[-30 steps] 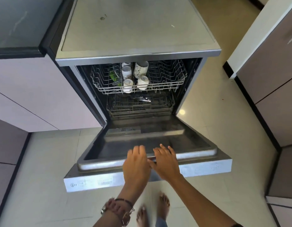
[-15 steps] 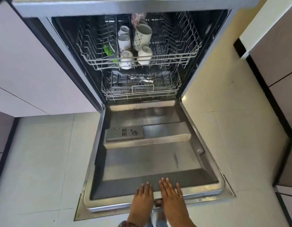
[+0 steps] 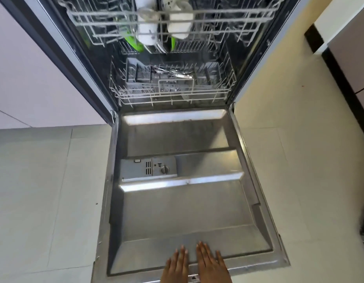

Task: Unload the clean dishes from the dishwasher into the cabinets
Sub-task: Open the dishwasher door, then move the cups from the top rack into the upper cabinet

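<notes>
The dishwasher door [image 3: 177,211] lies folded down flat in front of me, its steel inner face up. My left hand [image 3: 176,267] and my right hand [image 3: 211,264] rest side by side, fingers straight, on the door's near edge. The upper rack [image 3: 228,19] holds white cups [image 3: 147,30] and a green item [image 3: 134,42], all blurred. Below it, the lower rack [image 3: 173,94] carries a grey cutlery basket [image 3: 137,75] with some metal cutlery [image 3: 177,73] lying in it.
Pale cabinet fronts [image 3: 34,78] stand to the left of the dishwasher. Dark-edged cabinets [image 3: 348,48] rise at the right. Light floor tiles [image 3: 44,190] spread on both sides of the door.
The door has swung down from half open to flat under both hands. My view has dropped and moved closer, so the racks now fill the top of the picture.
</notes>
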The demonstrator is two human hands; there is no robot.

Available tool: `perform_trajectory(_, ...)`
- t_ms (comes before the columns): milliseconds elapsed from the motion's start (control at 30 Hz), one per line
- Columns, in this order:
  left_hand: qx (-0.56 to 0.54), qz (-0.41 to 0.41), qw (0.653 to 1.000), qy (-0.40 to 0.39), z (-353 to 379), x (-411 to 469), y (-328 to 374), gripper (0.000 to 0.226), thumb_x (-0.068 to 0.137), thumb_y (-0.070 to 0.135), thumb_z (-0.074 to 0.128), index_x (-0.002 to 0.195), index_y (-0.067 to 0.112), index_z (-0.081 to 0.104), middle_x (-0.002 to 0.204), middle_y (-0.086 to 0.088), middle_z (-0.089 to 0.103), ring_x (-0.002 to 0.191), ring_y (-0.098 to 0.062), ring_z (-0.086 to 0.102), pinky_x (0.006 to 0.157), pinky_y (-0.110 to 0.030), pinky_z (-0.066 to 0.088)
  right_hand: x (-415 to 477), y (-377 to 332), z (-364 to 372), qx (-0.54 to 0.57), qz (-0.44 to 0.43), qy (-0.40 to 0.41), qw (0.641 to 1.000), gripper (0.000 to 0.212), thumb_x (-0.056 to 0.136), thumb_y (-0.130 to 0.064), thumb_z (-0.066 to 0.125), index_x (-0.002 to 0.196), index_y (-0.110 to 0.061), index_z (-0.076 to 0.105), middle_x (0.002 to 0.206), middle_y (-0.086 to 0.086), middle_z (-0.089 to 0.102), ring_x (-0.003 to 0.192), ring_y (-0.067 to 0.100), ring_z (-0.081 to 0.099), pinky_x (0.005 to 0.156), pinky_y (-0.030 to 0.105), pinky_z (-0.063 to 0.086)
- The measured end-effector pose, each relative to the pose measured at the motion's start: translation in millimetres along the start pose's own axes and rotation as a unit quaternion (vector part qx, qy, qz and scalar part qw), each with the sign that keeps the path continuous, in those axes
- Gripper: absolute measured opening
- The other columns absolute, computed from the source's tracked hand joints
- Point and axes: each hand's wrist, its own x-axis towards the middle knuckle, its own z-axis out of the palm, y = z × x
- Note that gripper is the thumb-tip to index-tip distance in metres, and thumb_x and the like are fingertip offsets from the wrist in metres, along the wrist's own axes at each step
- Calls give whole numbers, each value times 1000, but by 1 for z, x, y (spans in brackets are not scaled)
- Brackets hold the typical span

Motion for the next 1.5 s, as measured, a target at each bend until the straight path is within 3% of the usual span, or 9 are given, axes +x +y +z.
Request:
perform_trajectory(167,-50,12,995,-91,33,7,-12,31,68,19,38,97,21,50,159,-6,7,84,-9,68,96,-32,30,6,-1,36,-12,-26,-65,998,103,62,-26,43,149,-7,-9,159,5,-14,146,14,-13,116,42,0)
perform_trajectory(233,-55,16,987,-149,27,11,-10,44,61,25,36,101,22,54,133,1,47,77,-9,71,109,-32,23,10,4,44,-21,-26,-77,996,107,60,-29,45,148,-6,-12,158,7,-16,147,15,-11,112,43,10)
perform_trajectory(300,-25,27,970,-242,-3,13,-6,53,74,22,39,124,26,57,145,4,25,107,-7,65,114,-33,16,16,9,57,25,5,-109,994,137,44,-37,69,148,-5,-14,160,5,0,142,9,26,114,43,4)
perform_trajectory(367,4,47,965,-256,0,22,-9,58,94,19,37,149,19,20,159,1,7,145,-18,21,118,-40,6,30,8,50,20,10,-181,983,153,34,-41,82,148,-7,-14,148,0,42,115,6,60,115,46,12)
perform_trajectory(467,67,38,939,-335,-18,38,-6,67,96,23,43,151,12,5,160,-2,1,148,-23,5,120,-43,2,48,5,17,-38,-38,-309,950,77,94,-30,44,150,-8,-5,159,5,10,145,13,17,117,47,5)
perform_trajectory(533,57,41,945,-319,-27,54,-4,63,96,19,44,149,9,13,158,-5,15,146,-22,13,119,-40,8,69,6,-1,-47,-52,-349,934,56,100,-24,29,150,-5,11,159,7,11,146,17,15,118,45,1)
perform_trajectory(867,79,-11,992,-96,-167,132,-28,76,92,4,41,149,8,-9,159,-9,-7,148,-21,-3,122,-36,5,189,4,-138,-18,-4,-115,993,66,100,-38,31,151,-11,-2,160,5,-3,148,19,-2,119,40,-1)
perform_trajectory(1200,150,6,966,209,-406,196,-20,65,92,3,30,147,-3,-3,157,-21,2,147,-31,3,121,-41,10,282,-8,-369,-25,-18,221,975,68,94,-29,50,147,-1,20,151,17,30,139,30,32,114,44,29)
perform_trajectory(1500,204,-17,946,250,-526,217,-9,72,93,13,39,148,1,-6,158,-18,-3,147,-31,0,120,-41,4,314,10,-476,-97,-35,315,943,63,89,-17,59,142,-1,31,138,19,45,131,32,41,111,46,35)
